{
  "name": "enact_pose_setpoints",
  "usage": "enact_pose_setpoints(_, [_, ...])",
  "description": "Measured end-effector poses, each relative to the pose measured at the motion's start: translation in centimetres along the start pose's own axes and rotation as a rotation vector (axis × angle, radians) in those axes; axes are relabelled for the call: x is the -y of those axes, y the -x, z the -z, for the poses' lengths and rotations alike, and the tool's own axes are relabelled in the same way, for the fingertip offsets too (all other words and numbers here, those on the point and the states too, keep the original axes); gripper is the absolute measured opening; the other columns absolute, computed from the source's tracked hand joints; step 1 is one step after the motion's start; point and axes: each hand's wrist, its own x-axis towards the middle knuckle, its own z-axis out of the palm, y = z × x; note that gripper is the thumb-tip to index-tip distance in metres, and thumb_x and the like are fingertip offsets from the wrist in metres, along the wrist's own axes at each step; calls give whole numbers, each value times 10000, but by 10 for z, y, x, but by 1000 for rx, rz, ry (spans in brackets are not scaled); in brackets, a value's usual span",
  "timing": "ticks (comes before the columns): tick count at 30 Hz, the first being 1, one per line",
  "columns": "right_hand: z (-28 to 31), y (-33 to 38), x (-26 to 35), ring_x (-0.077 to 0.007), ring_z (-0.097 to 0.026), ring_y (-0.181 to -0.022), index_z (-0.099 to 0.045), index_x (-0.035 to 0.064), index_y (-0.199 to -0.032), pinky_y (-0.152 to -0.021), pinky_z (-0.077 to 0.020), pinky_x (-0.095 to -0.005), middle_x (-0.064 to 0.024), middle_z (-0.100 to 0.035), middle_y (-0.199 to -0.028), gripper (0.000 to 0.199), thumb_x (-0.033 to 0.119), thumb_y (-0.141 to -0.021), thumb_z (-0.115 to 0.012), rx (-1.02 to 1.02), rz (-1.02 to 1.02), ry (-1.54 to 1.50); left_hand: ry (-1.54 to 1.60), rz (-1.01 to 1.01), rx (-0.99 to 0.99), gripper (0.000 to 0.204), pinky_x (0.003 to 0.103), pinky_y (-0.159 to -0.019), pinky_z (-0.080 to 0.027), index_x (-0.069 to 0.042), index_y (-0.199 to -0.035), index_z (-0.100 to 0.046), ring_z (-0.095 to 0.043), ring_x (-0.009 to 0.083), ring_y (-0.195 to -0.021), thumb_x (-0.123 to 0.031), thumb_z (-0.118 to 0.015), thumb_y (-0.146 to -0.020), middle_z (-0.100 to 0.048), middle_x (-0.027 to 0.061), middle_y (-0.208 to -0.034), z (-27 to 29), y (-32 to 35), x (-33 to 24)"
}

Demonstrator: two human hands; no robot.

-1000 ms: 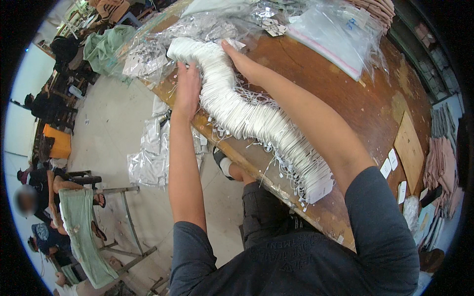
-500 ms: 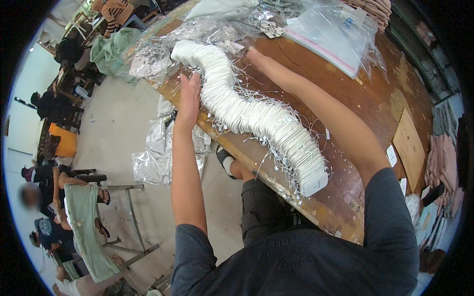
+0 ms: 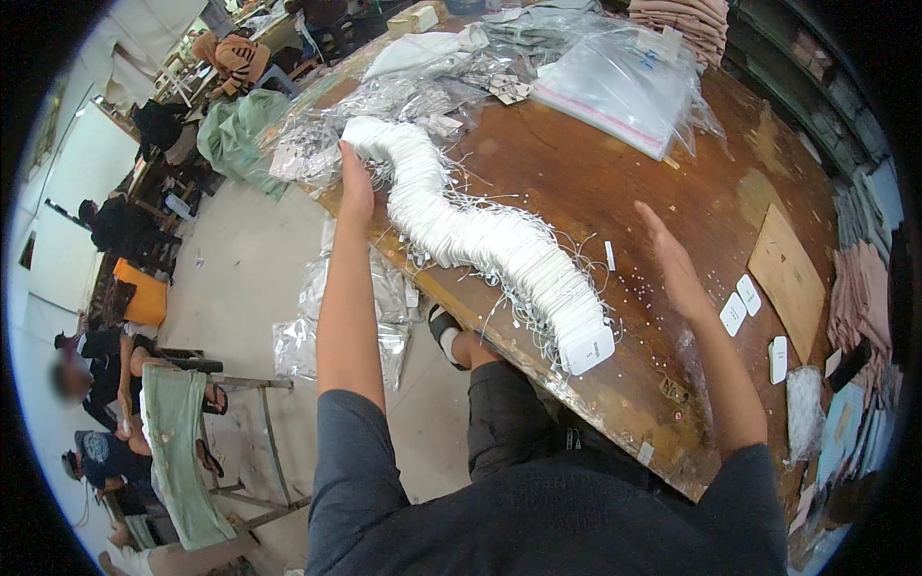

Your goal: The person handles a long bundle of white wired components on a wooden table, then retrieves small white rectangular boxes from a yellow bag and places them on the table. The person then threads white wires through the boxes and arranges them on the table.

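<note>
Your right hand (image 3: 677,274) has swung away from the row of white tags (image 3: 480,230)

Half a second ago it was near the row's far end; now it hangs over the right of the frame, its fingers straight and spread a little, with nothing in them. One row winds in an S from upper center to just below the middle, its tags standing packed face to face, too many to count, with white strings along both sides. One end tag (image 3: 588,350) shows its face at the lower end. Your left hand (image 3: 355,192) is edge-on at the upper end, fingers extended and close together; you cannot tell whether they touch the tags, and no grip shows.

Under the row is one brown table (image 3: 567,154). You have one small white slip (image 3: 609,255) right of the row, and three spots of loose tags (image 3: 733,314) at the right: two side by side, one lower, which may be a small stack. One wooden board (image 3: 788,257) lies beside them. Clear flat bags (image 3: 615,91) lie at upper center-right, near one stack of folded pink cloth (image 3: 682,24). One orange bin (image 3: 141,293) stands at the left.
</note>
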Motion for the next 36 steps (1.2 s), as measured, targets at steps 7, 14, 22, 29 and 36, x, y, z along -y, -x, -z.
enact_pose_setpoints(7, [9, 47, 1, -289, -203, -1485, -273, 4, -1519, -1206, -122, -410, -164, -277, -1581, 809, 617, -992, -272, -111, -43, 39, 205, -30, -181, 942, 417, -1178, -197, -28, -1548, -147, -282, 266, -1446, -743, -231, -942, -256, 121, -1591, 7, -37, 15])
enact_pose_setpoints(14, [-7, 53, -15, -289, -199, -1486, -269, 3, -1520, -1206, -119, -415, -164, -274, -1582, 831, 636, -981, -277, -172, -47, -71, 365, -31, -291, 1016, 395, -1182, -188, -15, -1543, -139, -244, 274, -1457, -795, -243, -900, -230, 134, -1590, 19, -90, 40])
enact_pose_setpoints(22, [-14, 53, -26, -290, -194, -1487, -264, 3, -1521, -1206, -116, -421, -165, -272, -1583, 856, 657, -968, -283, -200, -51, -126, 307, -22, -438, 1068, 384, -1204, -60, -53, -1545, 117, -87, 277, -1503, -815, -234, -884, 5, 130, -1640, 20, -119, 62])
enact_pose_setpoints(29, [-14, 53, -27, -291, -189, -1488, -260, 2, -1522, -1207, -113, -426, -165, -269, -1583, 879, 675, -957, -288, -208, -48, -141, 423, 13, -348, 1082, 392, -1203, -62, -19, -1544, 82, -64, 277, -1505, -817, -228, -882, 4, 139, -1639, 22, -125, 52])
enact_pose_setpoints(36, [-14, 53, -27, -292, -185, -1489, -256, 2, -1523, -1207, -111, -431, -165, -266, -1584, 902, 693, -945, -293, -219, -42, -154, 439, 0, -299, 1168, 399, -1202, -20, 33, -1536, 37, -39, 290, -1509, -868, -208, -834, 12, 162, -1636, 14, -93, 28])
